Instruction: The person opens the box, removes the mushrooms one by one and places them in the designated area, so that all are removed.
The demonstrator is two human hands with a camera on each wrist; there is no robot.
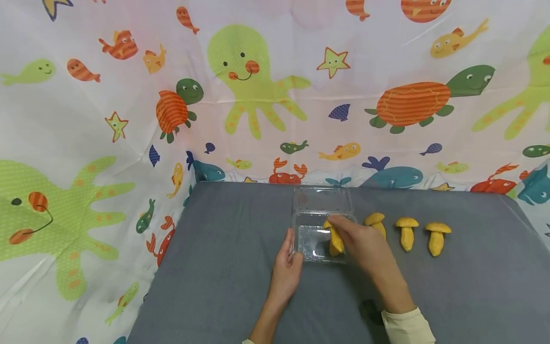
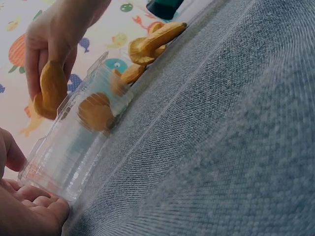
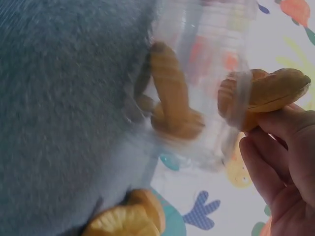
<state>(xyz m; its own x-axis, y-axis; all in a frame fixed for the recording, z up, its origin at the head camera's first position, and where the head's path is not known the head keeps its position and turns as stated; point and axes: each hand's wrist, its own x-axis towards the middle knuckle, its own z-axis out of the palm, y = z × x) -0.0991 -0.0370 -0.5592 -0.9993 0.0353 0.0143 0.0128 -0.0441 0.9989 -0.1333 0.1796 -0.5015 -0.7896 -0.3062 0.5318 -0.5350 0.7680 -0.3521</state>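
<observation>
A clear plastic clamshell box (image 1: 315, 253) stands with its lid (image 1: 322, 198) folded back. My left hand (image 1: 287, 272) holds its left side, thumb near the front corner and fingers along the wall. Over the box's right half, my right hand (image 1: 365, 246) pinches a yellow mushroom (image 3: 275, 91), which is at the rim in the right wrist view. Another mushroom (image 3: 172, 93) shows through the clear wall, lying in the box. Right of the box, three mushrooms lie in a row: a near one (image 1: 375, 222) partly behind my right hand, a middle one (image 1: 407, 234) and a far one (image 1: 437, 238).
Grey cloth (image 1: 223, 267) covers the table. A white curtain (image 1: 275, 62) printed with sea animals hangs behind it and along the left side. Something dark (image 1: 371, 311) sits beside my right wrist.
</observation>
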